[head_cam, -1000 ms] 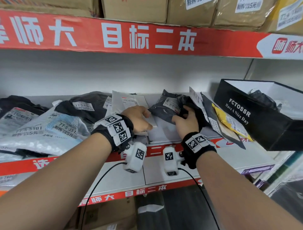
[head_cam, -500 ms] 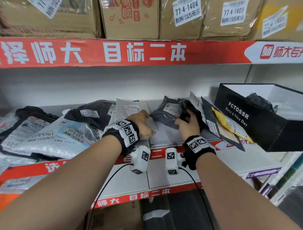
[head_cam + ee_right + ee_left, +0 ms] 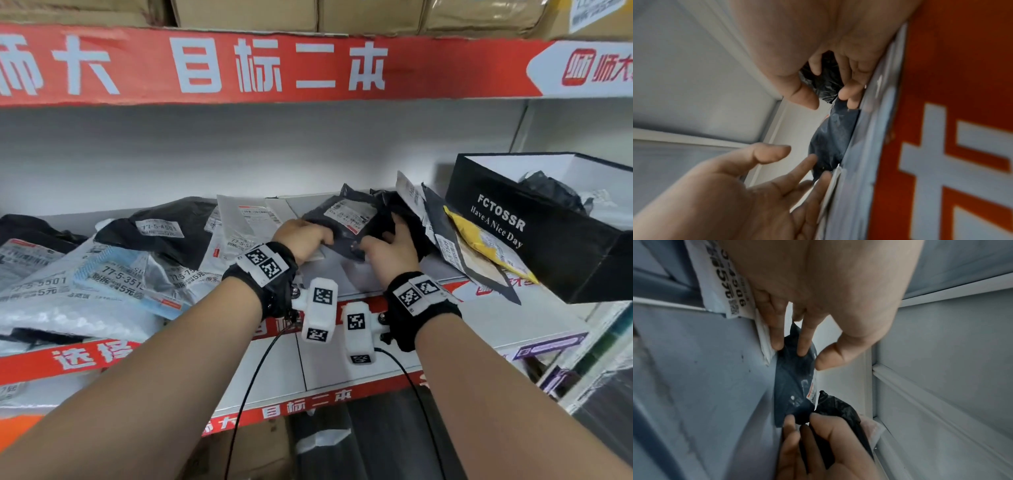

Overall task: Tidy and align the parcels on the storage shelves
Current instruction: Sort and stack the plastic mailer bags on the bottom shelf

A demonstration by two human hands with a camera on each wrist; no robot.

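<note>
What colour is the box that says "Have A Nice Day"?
The FCTOSSR box is black with white lettering, white inside. The head view shows it best.

Parcel pickup depot or courier storeroom around me. White metal shelves (image 3: pixel 342 370) edged with red banner strips (image 3: pixel 274 65) in white Chinese lettering. Poly-mailer parcels (image 3: pixel 113 281) bearing shipping labels and shelf codes like 77-5-351 in front of me; taped cardboard cartons (image 3: pixel 246 13) on tier above.

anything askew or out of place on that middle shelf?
Yes. Right of the hands, flat mailers lean tilted against the black FCTOSSR box, and a yellow parcel juts past the shelf edge. At left, the grey and black bags lie in an overlapping heap, labels at mixed angles.
</note>
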